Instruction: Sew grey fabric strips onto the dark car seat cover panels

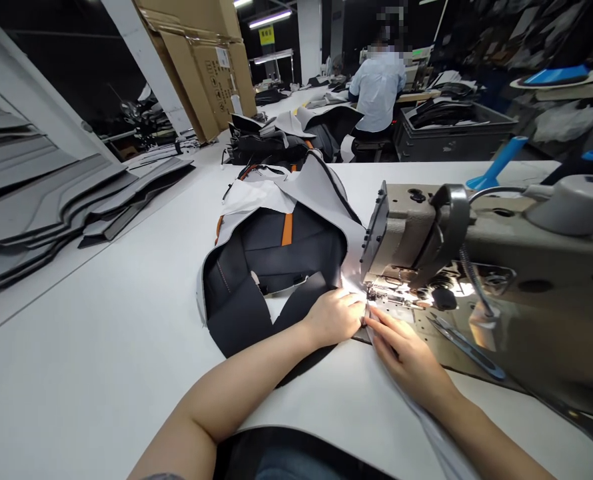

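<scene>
1. The left hand has its fingers curled tight on the seat cover edge. The right hand lies flat on it with fingers straight, not gripping.
2. Both sets of fingertips meet at the seam, which runs straight away from them to the presser foot just beyond.
3. Most of the seat cover sprawls left of the fingers, and the sewing machine sits to the right.

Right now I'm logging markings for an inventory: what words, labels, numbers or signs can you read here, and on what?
No text here is legible.
Cardboard boxes: black printed marks and a white label, too small to read.
Yellow sign at the back: dark characters, blurred.
Sewing machine: no brand or number shows.
</scene>
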